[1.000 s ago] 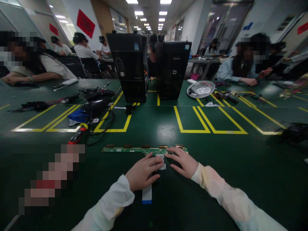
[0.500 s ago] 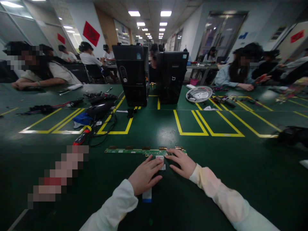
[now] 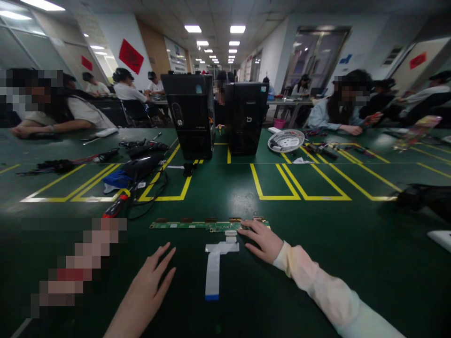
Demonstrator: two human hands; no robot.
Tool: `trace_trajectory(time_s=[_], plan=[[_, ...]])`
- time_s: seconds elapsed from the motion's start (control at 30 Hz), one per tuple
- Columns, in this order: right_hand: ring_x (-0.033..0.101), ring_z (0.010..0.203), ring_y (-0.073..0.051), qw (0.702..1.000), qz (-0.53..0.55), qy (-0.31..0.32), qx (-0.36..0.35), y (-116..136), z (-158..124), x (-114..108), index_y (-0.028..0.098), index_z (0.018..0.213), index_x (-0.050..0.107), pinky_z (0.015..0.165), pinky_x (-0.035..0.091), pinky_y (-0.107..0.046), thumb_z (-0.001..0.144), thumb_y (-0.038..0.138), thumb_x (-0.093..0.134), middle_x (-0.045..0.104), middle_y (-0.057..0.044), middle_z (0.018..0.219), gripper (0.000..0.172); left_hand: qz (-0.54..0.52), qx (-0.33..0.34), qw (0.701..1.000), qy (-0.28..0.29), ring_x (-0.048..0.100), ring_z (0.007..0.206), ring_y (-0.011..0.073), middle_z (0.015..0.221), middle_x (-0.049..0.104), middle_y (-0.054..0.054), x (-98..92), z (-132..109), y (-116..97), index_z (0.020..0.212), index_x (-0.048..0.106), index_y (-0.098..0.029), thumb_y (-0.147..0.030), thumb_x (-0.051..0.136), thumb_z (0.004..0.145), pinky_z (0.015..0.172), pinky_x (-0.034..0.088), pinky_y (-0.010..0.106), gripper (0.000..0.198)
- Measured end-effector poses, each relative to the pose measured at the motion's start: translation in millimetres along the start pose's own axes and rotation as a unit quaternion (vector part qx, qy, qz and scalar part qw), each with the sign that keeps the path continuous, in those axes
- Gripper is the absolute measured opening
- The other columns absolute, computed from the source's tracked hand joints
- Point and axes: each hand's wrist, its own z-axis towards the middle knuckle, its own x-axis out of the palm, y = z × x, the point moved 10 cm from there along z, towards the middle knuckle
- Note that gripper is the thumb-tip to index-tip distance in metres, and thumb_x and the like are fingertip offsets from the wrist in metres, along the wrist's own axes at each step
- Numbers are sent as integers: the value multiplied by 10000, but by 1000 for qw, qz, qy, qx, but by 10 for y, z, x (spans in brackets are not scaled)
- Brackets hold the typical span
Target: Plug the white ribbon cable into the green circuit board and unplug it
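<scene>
A long, narrow green circuit board (image 3: 186,226) lies across the table in front of me. From its near edge a white ribbon cable (image 3: 212,274) with a blue end runs toward me, folded near the board. My right hand (image 3: 262,240) rests with spread fingers at the board's right end, its fingertips on or just over it. Left of the cable, my left hand (image 3: 153,277) is open, fingers apart and holding nothing.
Two black computer towers (image 3: 190,117) stand at the middle of the green table. Behind yellow tape marks lie cables, a blue-and-black item (image 3: 118,180) and a round white basket (image 3: 286,141). A red-black handled tool (image 3: 116,205) lies at left. Several people sit around.
My left hand has come off the ribbon cable and moved left, uncovering the cable. My right hand stays at the board. The view has shifted slightly.
</scene>
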Motion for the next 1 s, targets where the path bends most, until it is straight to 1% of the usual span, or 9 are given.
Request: trace_trajectory(time_s=[0.07,0.17,0.27,0.4,0.5,0.63,0.77,0.9,1.0], plan=[[359,1291,-242,1000,-3,0,-1,3,-3,0,193,1315,478,1084,312,-476,906,310,449,415,-116,1386,427,15,-26,999,-14,428,1299,280,1469,393,64,29,-116,192,1405,381,-278,-458,367,912,1044,380,508,524],[350,1300,-245,1000,-11,0,-3,6,-5,-1,188,1331,461,1089,302,-485,903,307,452,416,-124,1385,445,51,-31,998,-36,390,1324,290,1464,399,93,33,-154,269,1407,385,-219,-460,339,914,1065,342,520,550],[312,1329,-251,1000,-20,-3,-10,32,10,-5,195,1348,449,1102,267,-508,905,271,434,416,-122,1388,450,91,-23,994,-49,383,1326,304,1443,424,124,38,-77,214,1387,418,-167,-452,324,913,1078,306,535,561],[254,1363,-233,999,-17,4,-35,155,67,4,230,1316,499,1117,233,-503,919,225,378,407,-86,1406,416,111,-19,992,-59,371,1331,310,1426,442,142,64,30,151,1369,442,-134,-451,304,914,1084,286,533,571],[226,1375,-244,998,-8,32,-50,264,114,26,258,1331,494,1121,200,-515,930,329,402,367,-78,1438,417,110,-18,992,-60,369,1333,300,1422,446,138,77,59,140,1375,433,-140,-452,302,917,1089,279,523,570],[165,1389,-305,996,-13,77,-43,307,134,68,287,1386,430,1108,174,-553,886,499,477,254,-94,1497,545,109,-24,992,-53,377,1329,301,1423,446,141,69,62,142,1375,435,-139,-449,312,915,1087,283,525,568],[110,1398,-327,994,-27,98,-31,280,106,118,293,1418,374,1102,159,-573,890,547,443,189,-106,1520,590,106,-33,993,-44,373,1332,298,1429,444,135,56,63,132,1380,429,-148,-450,309,921,1083,288,529,562],[142,1395,-315,994,-34,100,-30,271,66,143,314,1439,321,1101,154,-581,901,551,420,193,-104,1521,596,102,-38,993,-42,360,1341,296,1437,434,130,44,70,110,1383,422,-159,-438,324,924,1078,294,535,546],[178,1388,-310,994,-35,97,-28,255,35,126,318,1440,316,1096,163,-588,901,549,424,208,-106,1517,597,96,-34,994,-50,361,1342,287,1430,446,121,20,74,81,1375,434,-167,-420,340,923,1086,290,525,527]])
